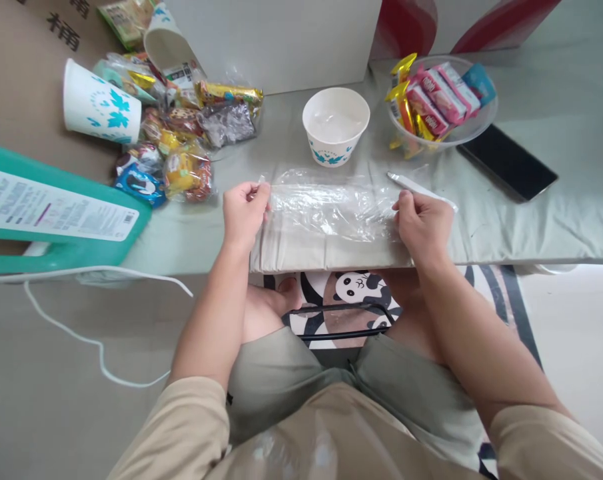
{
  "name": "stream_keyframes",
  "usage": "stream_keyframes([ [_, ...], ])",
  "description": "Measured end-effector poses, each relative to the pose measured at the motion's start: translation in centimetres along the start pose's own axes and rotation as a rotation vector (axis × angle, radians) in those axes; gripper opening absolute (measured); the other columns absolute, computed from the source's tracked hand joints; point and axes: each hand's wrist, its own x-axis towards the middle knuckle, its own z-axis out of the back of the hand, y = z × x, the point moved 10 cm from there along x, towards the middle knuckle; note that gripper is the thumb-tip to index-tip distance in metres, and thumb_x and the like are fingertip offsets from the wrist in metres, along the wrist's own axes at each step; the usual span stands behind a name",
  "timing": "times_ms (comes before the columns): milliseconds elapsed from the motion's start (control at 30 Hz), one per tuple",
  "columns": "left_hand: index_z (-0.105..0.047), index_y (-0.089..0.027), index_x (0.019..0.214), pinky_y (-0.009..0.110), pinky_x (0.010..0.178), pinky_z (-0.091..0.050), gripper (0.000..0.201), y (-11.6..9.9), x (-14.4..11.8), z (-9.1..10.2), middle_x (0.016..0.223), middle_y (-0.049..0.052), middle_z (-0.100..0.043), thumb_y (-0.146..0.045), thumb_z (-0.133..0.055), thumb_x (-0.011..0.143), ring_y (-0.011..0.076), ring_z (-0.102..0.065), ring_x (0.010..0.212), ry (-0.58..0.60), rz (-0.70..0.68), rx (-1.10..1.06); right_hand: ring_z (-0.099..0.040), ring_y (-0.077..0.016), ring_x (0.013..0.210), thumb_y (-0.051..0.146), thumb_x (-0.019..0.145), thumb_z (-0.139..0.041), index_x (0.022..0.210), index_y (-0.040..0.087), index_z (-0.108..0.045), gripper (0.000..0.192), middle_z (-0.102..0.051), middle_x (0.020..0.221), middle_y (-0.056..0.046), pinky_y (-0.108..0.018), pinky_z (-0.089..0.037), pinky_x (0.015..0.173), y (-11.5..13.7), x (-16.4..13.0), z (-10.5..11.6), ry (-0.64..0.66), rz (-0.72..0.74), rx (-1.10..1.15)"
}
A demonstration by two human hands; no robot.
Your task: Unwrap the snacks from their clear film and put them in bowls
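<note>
Bowl (475, 124) of wrapped snacks (438, 100), hands (244, 210) holding film (331, 210)

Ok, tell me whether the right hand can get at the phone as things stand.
Likely yes: the phone lies beyond the right hand, to its right, mostly uncovered, with only the bowl overlapping its far end. The hand would probably need to release the plastic wrap first.
</note>
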Motion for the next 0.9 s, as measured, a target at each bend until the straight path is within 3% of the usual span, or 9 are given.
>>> stream_keyframes([
  [133, -0.057, -0.022, 0.063, 0.026, 0.057, -0.034, 0.025, -1.1, 1.0, 0.3, 0.053, -0.005, -0.050, -0.031, -0.073, 0.080, 0.0119, -0.044, 0.053, -0.127, -0.120, 0.267, -0.056, -0.0184, 0.062, 0.036, 0.084, -0.064, 0.083, 0.020, -0.069, 0.016, -0.060, 0.063, 0.000, -0.039, -0.050, 0.077, -0.6, 0.8, 0.4, -0.099, 0.023, -0.118],
  [267, -0.057, -0.024, 0.069, 0.029, 0.070, -0.042, 0.021, -1.3, 1.7, -0.3, 0.061, -0.002, -0.052, -0.028, -0.075, 0.078, 0.0181, -0.056, 0.068, -0.169, -0.172, 0.332, -0.062, -0.0231, 0.077, 0.027, 0.078, -0.065, 0.108, 0.021, -0.068, 0.031, -0.067, 0.089, -0.005, -0.046, -0.052, 0.085, -0.7, 1.0, 0.5, -0.153, 0.114, -0.142],
  [367, -0.061, -0.025, 0.084, 0.035, 0.090, -0.048, 0.020, -1.8, 1.7, -1.0, 0.084, 0.004, -0.065, -0.026, -0.078, 0.074, 0.0254, -0.063, 0.098, -0.170, -0.298, 0.322, -0.063, -0.0308, 0.101, 0.026, 0.081, -0.062, 0.117, 0.021, -0.066, 0.036, -0.062, 0.114, -0.013, -0.053, -0.052, 0.091, 0.5, 0.2, 1.0, -0.216, 0.238, -0.140],
  [433, -0.064, -0.027, 0.098, 0.042, 0.101, -0.047, 0.031, -1.8, 1.7, -1.9, 0.105, 0.008, -0.070, -0.028, -0.081, 0.072, 0.0309, -0.059, 0.117, -0.106, -0.352, 0.330, -0.059, -0.0348, 0.115, 0.026, 0.086, -0.058, 0.121, 0.021, -0.064, 0.036, -0.057, 0.122, -0.016, -0.056, -0.050, 0.097, 2.0, -0.8, 0.8, -0.210, 0.355, -0.141],
  [533, -0.062, -0.027, 0.114, 0.046, 0.106, -0.045, 0.046, -1.2, 1.7, -3.7, 0.113, 0.008, -0.071, -0.029, -0.081, 0.073, 0.0312, -0.059, 0.121, 0.071, -0.350, 0.349, -0.059, -0.0344, 0.120, 0.020, 0.089, -0.053, 0.119, 0.022, -0.065, 0.033, -0.060, 0.125, -0.015, -0.056, -0.048, 0.102, 4.8, -3.0, -2.1, 0.001, 0.568, -0.192],
  [667, -0.057, -0.027, 0.122, 0.035, 0.094, -0.052, 0.052, -1.0, 1.5, -4.5, 0.097, 0.002, -0.067, -0.028, -0.080, 0.075, 0.0195, -0.068, 0.097, 0.216, -0.341, 0.155, -0.061, -0.0319, 0.123, 0.010, 0.082, -0.051, 0.122, 0.023, -0.066, 0.044, -0.064, 0.134, -0.012, -0.051, -0.050, 0.102, 6.4, -5.7, -6.3, 0.319, 0.734, -0.228],
  [767, -0.055, -0.030, 0.124, 0.031, 0.081, -0.055, 0.060, -0.4, 1.4, -4.4, 0.097, 0.001, -0.062, -0.030, -0.085, 0.072, 0.0189, -0.072, 0.093, 0.292, -0.256, -0.088, -0.061, -0.0304, 0.127, 0.007, 0.079, -0.051, 0.121, 0.023, -0.067, 0.048, -0.068, 0.133, -0.010, -0.050, -0.049, 0.106, 5.8, -6.2, -7.2, 0.431, 0.727, -0.196],
  [900, -0.059, -0.028, 0.119, 0.026, 0.065, -0.052, 0.058, 1.0, 1.5, -4.6, 0.095, 0.002, -0.066, -0.026, -0.087, 0.069, 0.0162, -0.070, 0.077, 0.379, -0.042, -0.209, -0.059, -0.0320, 0.132, 0.010, 0.079, -0.053, 0.115, 0.023, -0.070, 0.042, -0.072, 0.129, -0.008, -0.052, -0.047, 0.107, 5.4, -6.3, -7.2, 0.481, 0.744, -0.189],
])
